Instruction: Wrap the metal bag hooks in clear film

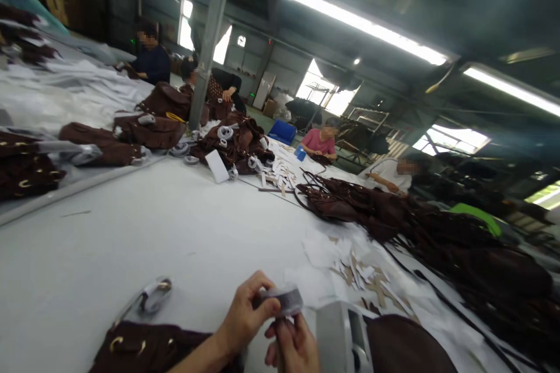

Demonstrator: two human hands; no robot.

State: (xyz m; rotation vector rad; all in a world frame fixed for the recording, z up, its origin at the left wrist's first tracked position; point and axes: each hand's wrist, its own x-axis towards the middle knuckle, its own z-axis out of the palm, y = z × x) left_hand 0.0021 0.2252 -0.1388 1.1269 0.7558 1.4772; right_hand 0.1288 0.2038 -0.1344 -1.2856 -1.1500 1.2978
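Note:
A coiled strap [289, 301] wrapped in thin translucent film is pinched between the thumb and fingers of my left hand [247, 312]. Just below it, my right hand [297, 347] is closed, its fingers around a brown strap piece that runs down from the coil; its lower end is cut off by the frame. Under my left forearm lies a dark brown bag [144, 344] with gold-coloured eyelets. A film-wrapped strap with a metal clip [155, 296] extends from this bag onto the white table [175, 233]. Beside my right hand stands a grey box-shaped device [335, 335].
Brown bags with wrapped straps [238, 143] are heaped at the table's far side. A long pile of brown bags [371, 204] lies to the right, near paper scraps [367, 277]. A metal post [210, 41] rises beyond the table. Several people sit farther back.

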